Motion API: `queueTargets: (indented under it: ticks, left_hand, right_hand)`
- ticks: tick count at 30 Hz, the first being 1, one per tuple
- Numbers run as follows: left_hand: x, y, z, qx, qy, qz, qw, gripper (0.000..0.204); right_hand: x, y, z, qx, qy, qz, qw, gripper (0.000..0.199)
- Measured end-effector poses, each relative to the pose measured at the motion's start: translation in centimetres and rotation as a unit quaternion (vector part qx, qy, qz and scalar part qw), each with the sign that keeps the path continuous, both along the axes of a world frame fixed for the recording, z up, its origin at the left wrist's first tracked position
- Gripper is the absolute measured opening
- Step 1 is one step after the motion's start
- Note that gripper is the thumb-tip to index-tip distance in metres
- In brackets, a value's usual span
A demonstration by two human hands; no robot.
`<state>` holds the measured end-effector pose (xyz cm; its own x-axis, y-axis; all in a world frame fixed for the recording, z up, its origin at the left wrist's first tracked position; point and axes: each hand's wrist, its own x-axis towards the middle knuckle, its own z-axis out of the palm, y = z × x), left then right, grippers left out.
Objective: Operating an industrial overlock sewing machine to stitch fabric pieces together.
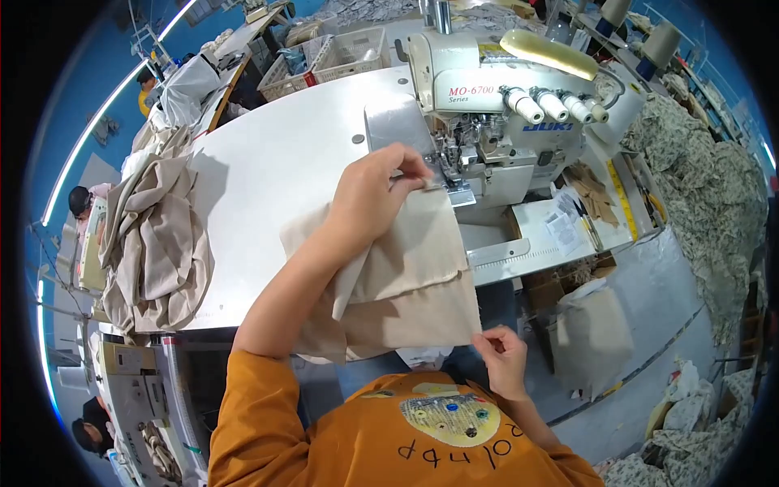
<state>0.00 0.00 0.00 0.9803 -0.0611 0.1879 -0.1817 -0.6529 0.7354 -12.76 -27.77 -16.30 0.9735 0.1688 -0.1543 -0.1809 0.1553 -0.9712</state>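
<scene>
A beige piece of fabric [410, 256] in folded layers lies over the front edge of the white sewing table and hangs toward my lap. My left hand [369, 195] pinches its upper edge, close beside the presser foot of the overlock sewing machine [479, 146]. Lower down, my right hand [505, 361] grips the near right corner between thumb and fingers. The fabric's right edge runs fairly straight between both hands. My left hand and forearm hide part of the cloth. Whether the fabric's top edge lies under the presser foot, I cannot tell.
A heap of beige cloth [154, 235] hangs off the table's left end. White plastic baskets [353, 53] stand behind. Right of the machine lie scissors [588, 223] and a yellow measuring tape [622, 199], beside a large pile of patterned fabric [690, 195]. Other people sit far left.
</scene>
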Motion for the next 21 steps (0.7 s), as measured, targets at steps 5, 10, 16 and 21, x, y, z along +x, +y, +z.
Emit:
queueTargets:
  ticks: [5,10,16,21]
  left_hand:
    - [0.4,-0.8,-0.6,0.126,-0.264,0.036,0.956,0.020]
    - [-0.3,-1.4,-0.9,0.239,-0.273,-0.004,0.932,0.021]
    - [-2.1,-3.0,-0.1,0.297,-0.241,-0.018,0.924,0.028]
    - [-2.5,-3.6,-0.1,0.326,-0.221,-0.024,0.919,0.038]
  right_hand:
    - [1.9,-0.7,-0.8,-0.010,-0.013,0.031,0.999,0.013]
    - [1.3,-0.6,-0.7,0.007,-0.015,0.033,0.999,0.014]
    - [1.0,-0.7,-1.2,0.014,-0.037,0.036,0.999,0.014]
    - [0.9,-0.8,-1.2,0.015,-0.059,0.037,0.997,0.014]
